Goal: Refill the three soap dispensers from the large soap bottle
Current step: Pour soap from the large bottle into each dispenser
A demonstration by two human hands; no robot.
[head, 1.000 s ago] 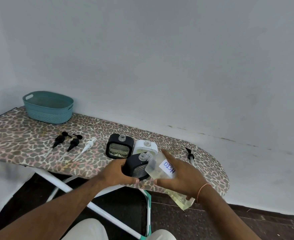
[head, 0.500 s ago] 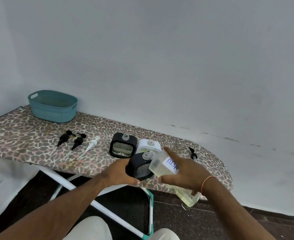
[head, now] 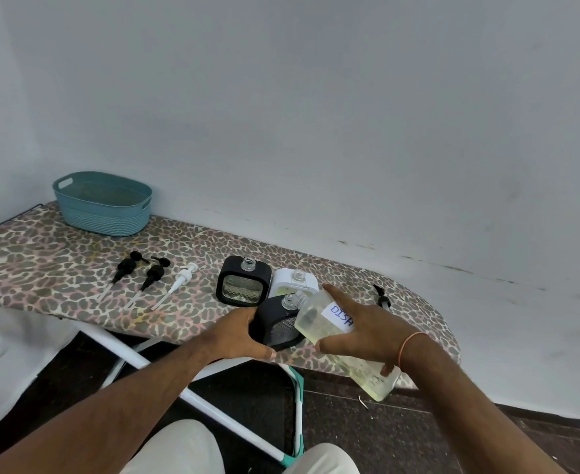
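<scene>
At board's near edge | left hand fingers grip tilted black dispenser | right hand fingers hold tipped soap bottle

The large bottle is clear plastic with pale yellow soap inside and a white label reading "DISH". It is tipped over, its mouth against the open neck of the near dispenser, its base sticking out past the board's front edge. That dispenser is black and square with a clear patterned window, and leans toward the bottle. Behind it a second black dispenser stands upright, uncapped, its window showing liquid. Just to its right stands a white dispenser, also uncapped, partly hidden.
</scene>
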